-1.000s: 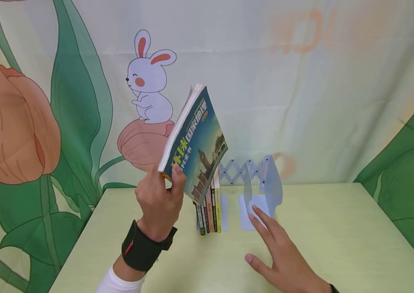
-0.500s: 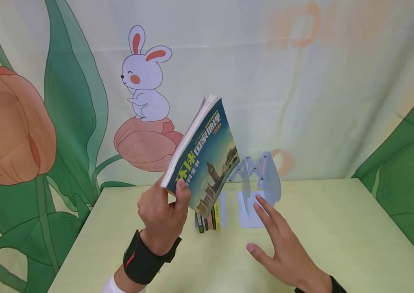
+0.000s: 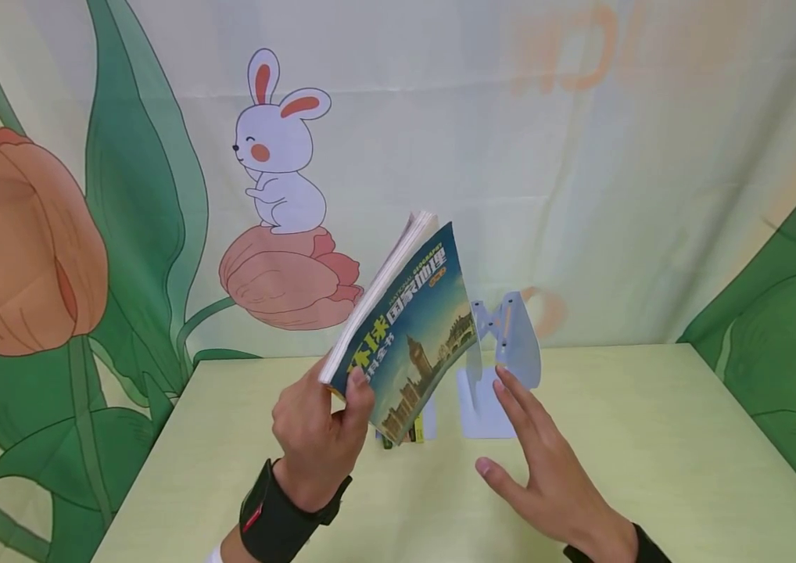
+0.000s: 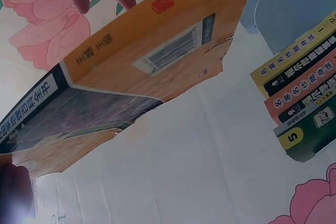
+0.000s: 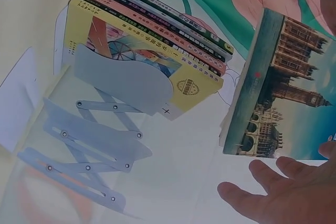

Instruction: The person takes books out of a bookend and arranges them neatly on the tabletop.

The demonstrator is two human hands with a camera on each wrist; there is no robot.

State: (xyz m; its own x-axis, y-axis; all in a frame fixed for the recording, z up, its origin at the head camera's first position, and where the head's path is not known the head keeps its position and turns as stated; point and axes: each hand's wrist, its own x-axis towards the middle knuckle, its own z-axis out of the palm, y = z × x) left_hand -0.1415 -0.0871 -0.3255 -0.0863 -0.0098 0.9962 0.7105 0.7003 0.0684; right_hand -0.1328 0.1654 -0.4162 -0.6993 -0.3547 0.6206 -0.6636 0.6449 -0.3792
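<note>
My left hand [image 3: 320,438] grips a thick paperback book [image 3: 415,336] by its lower left corner, thumb on the blue cover with a clock tower. The book is raised and tilted above the table, and its orange back cover and spine [image 4: 121,30] show in the left wrist view. My right hand [image 3: 556,481] has its fingers extended, just right of the book and in front of a pale blue expandable bookend rack [image 3: 523,344]. Several upright books [image 5: 142,45] stand in the rack's left section; in the head view the held book mostly hides them.
The rack has metal dividers [image 5: 123,80] joined by folding crossed bars [image 5: 86,168]. It stands near the back of a pale green table [image 3: 651,438]. Behind hangs a cloth backdrop [image 3: 398,117] printed with a rabbit and tulips.
My left hand has brought the book down and to the right, so it now covers more of the upright books and part of the rack. The right hand has barely moved.
</note>
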